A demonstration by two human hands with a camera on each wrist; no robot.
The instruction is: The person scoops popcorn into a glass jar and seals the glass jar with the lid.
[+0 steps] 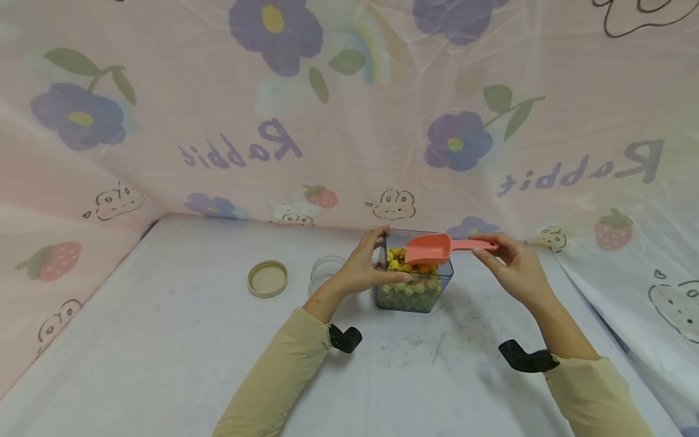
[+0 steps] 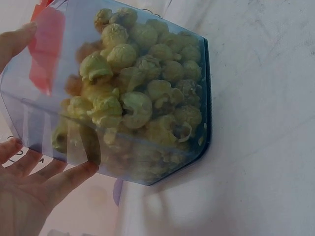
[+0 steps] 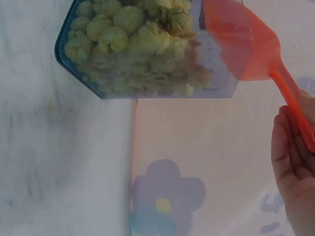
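Here, left fingers [image 2: 69, 187] around tub [image 1: 411, 297], right fingers [image 3: 279, 140] around scoop [image 1: 430, 250]; lid [image 1: 267, 280] nearby, jar [image 1: 324, 266] partly behind left arm [image 1: 323, 303].

Seen from my head, soft, fairly even light covers the worktop [image 1: 191, 340], and blurred grey shadows fall on it to the near right of the clear plastic container [image 1: 443, 282]. Both wrist views are dimmer and greyer. In my left one, the popcorn [image 2: 123, 56] shows fairly crisp through the container's hazy wall; in my right one, the printed curtain [image 3: 167, 187] beyond the container looks soft.
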